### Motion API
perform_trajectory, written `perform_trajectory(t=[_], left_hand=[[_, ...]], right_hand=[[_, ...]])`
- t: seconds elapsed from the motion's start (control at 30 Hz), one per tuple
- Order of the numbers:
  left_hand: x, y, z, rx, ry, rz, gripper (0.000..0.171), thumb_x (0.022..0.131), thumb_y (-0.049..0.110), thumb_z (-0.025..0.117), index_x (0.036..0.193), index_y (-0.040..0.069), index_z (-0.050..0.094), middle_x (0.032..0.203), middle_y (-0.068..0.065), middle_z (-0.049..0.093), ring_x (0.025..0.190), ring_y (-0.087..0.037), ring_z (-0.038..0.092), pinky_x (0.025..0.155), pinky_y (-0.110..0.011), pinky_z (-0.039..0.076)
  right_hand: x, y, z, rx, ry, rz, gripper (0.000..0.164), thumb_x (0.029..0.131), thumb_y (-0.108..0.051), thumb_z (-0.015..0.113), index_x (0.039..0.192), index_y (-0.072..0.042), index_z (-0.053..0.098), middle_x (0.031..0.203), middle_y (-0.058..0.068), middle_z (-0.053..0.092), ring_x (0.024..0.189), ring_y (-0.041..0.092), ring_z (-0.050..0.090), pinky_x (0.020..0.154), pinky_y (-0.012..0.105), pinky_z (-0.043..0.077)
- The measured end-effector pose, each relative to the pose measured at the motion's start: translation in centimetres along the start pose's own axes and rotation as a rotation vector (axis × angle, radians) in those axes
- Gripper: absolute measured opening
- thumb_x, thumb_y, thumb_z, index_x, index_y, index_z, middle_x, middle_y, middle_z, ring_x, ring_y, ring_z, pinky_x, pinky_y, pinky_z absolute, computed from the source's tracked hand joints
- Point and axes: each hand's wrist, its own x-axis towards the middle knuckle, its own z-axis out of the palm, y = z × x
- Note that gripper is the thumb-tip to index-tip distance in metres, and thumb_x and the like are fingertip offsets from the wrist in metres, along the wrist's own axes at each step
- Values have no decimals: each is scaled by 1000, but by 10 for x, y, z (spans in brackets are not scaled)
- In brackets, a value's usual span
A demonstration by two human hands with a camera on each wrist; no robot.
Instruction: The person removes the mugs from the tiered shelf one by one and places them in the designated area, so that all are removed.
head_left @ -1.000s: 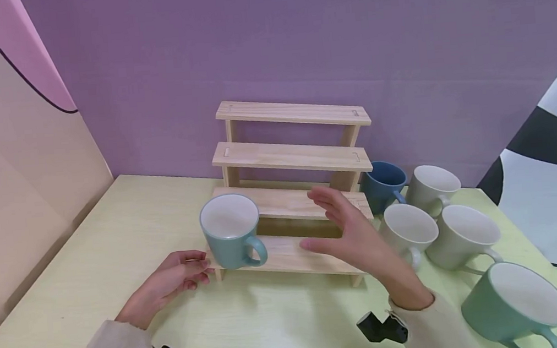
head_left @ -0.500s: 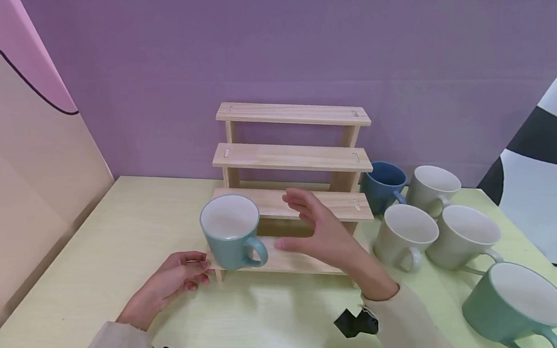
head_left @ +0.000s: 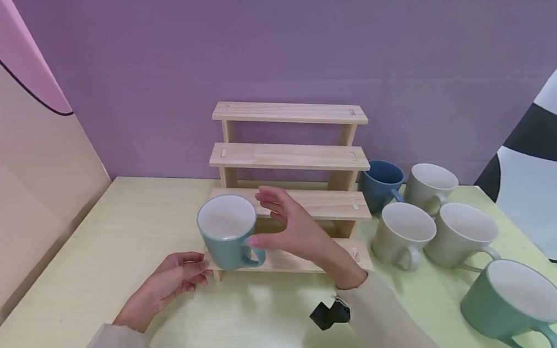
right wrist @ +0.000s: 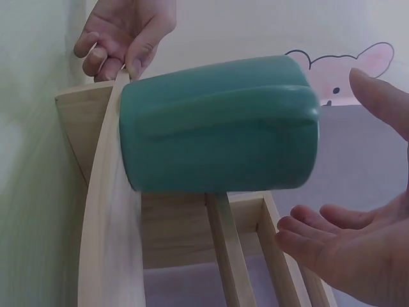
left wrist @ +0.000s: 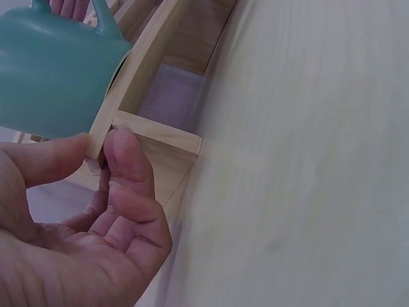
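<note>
A teal mug [head_left: 225, 248] with a white inside stands upright at the left end of the lowest step of a tiered wooden shelf [head_left: 296, 261], its handle toward the right. My left hand [head_left: 166, 286] pinches that step's left end; in the left wrist view the thumb [left wrist: 57, 160] lies on one face and the index finger on the other. My right hand [head_left: 295, 230] is beside the mug's handle, fingers spread apart from the thumb. Its thumb overlaps the handle in the head view. The right wrist view shows a gap between these fingers [right wrist: 313, 240] and the mug.
On the right of the table [head_left: 173, 216] are a blue mug [head_left: 379, 187], several white mugs [head_left: 403, 235] and a green mug [head_left: 513, 302]. A purple backdrop [head_left: 286, 35] rises behind the shelf, and a beige panel [head_left: 20, 180] borders the left side.
My right hand has moved left along the shelf, up to the teal mug's handle. The left hand keeps its hold on the step, and the mug has not moved on the shelf.
</note>
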Motion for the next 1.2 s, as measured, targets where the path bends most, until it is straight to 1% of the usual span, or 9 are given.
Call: perform_trajectory(t=[0.07,0.2,0.4,0.57,0.63,0.8,0.97,1.07,1.2], left_hand=[[0,0,0,2,-1,2,25,95,15,54,112,-3,49,86,4,67,72,-5,60,61,-19,41],[0,-1,0,5,-5,8,23,95,15,53,110,-2,50,85,4,67,72,-5,60,60,-19,41],[0,-2,1,13,-1,6,26,95,14,52,113,-5,49,86,3,65,73,-5,60,60,-19,41],[-1,-1,2,6,-5,6,18,95,15,53,106,1,52,85,4,66,72,-6,60,61,-20,41],[-1,0,2,7,-3,7,17,95,15,53,106,1,52,85,4,66,72,-6,60,61,-20,41],[-1,1,1,16,3,5,22,95,16,53,109,-2,51,84,4,66,71,-5,59,60,-20,41],[-1,0,1,16,-1,1,28,96,16,53,114,-5,48,85,4,66,72,-4,59,60,-19,41],[0,0,1,15,-3,3,28,96,16,53,114,-5,48,85,4,66,72,-4,59,60,-19,41],[0,0,1,13,-2,3,25,95,15,53,112,-3,49,84,5,66,72,-4,59,59,-19,40]], right_hand=[[3,-1,2,21,-14,1,89,75,-16,80,146,-8,27,149,11,36,140,30,33,112,50,27],[8,0,6,41,-34,6,88,75,-10,79,146,-6,27,148,12,37,139,29,34,112,50,27],[14,7,11,55,-56,-2,87,75,-9,79,145,-5,28,147,12,38,136,30,38,112,49,29],[19,13,16,57,-80,-16,86,75,-8,79,145,-8,28,142,11,42,129,30,44,109,50,32],[21,15,18,59,-85,-20,87,75,-8,79,145,-8,28,141,11,42,127,30,45,107,49,34],[25,15,22,69,-84,-11,87,75,-5,78,145,-10,27,140,12,43,124,30,46,104,48,37],[26,14,25,65,-84,5,89,75,-5,77,147,-11,25,139,13,45,125,29,46,104,47,38],[26,14,27,70,-79,-4,89,76,-5,77,147,-10,25,139,14,45,124,29,46,103,46,39],[26,14,28,72,-52,-6,87,75,-4,78,146,-10,28,138,13,46,122,28,48,100,43,42]])
